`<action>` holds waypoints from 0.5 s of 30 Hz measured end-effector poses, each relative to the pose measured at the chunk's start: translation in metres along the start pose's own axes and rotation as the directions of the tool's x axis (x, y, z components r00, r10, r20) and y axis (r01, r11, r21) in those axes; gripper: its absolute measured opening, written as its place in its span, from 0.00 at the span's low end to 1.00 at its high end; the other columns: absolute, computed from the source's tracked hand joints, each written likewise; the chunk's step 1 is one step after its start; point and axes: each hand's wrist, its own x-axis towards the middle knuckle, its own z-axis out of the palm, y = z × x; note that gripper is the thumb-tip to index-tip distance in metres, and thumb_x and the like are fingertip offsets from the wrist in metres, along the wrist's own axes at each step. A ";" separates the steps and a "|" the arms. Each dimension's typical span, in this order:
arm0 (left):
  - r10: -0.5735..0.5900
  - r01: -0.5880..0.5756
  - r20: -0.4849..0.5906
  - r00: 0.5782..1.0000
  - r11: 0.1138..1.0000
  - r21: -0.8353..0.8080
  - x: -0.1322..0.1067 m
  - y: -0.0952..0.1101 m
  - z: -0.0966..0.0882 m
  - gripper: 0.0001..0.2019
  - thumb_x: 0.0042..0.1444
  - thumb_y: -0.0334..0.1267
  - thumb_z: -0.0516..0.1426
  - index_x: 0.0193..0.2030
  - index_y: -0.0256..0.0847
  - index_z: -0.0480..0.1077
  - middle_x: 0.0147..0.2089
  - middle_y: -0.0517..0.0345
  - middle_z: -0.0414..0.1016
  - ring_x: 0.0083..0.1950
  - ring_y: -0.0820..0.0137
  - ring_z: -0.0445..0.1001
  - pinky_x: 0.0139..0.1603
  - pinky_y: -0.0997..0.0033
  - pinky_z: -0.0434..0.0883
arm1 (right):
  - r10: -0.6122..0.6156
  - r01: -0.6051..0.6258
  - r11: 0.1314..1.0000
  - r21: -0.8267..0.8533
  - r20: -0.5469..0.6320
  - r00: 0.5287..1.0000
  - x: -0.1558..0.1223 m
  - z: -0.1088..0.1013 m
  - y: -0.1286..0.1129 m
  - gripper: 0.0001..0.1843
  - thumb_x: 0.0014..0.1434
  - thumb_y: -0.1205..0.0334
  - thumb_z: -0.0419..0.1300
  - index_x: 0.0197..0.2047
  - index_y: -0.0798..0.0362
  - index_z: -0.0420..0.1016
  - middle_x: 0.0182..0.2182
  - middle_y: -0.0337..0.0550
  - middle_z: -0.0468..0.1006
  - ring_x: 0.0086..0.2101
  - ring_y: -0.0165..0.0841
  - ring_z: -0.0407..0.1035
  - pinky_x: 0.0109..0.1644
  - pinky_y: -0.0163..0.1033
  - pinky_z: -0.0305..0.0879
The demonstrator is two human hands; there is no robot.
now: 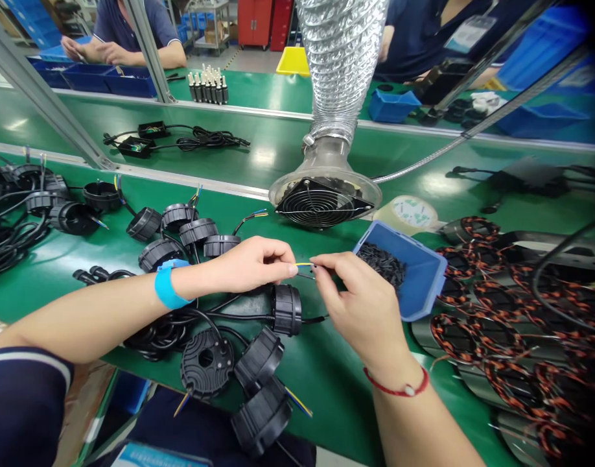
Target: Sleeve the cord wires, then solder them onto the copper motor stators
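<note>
My left hand, with a blue wrist strap, is closed in a pinch on a thin yellow wire. At the wire's other end, the thumb and forefinger of my right hand are pinched together on a small black sleeve, mostly hidden by the fingertips. A second, darker wire shows just below the yellow one. Under my hands lies a round black cap with a black cable. More ribbed black caps with cables and coloured wire ends lie nearer to me.
A blue bin of small black pieces stands right of my right hand. Wire-wound stators crowd the right side. A fan under a foil duct hangs ahead. Coiled cables lie left. Two people sit across the bench.
</note>
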 end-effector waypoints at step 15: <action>-0.003 0.003 0.009 1.000 0.998 0.067 -0.001 0.005 0.000 0.10 0.55 0.40 0.55 0.27 0.36 0.65 0.24 0.66 0.63 0.27 0.78 0.59 0.30 0.77 0.59 | -0.128 0.126 0.988 -0.091 -0.017 0.992 -0.002 -0.003 -0.002 0.06 0.63 0.70 0.55 0.37 0.51 0.72 0.30 0.42 0.77 0.31 0.33 0.72 0.38 0.39 0.69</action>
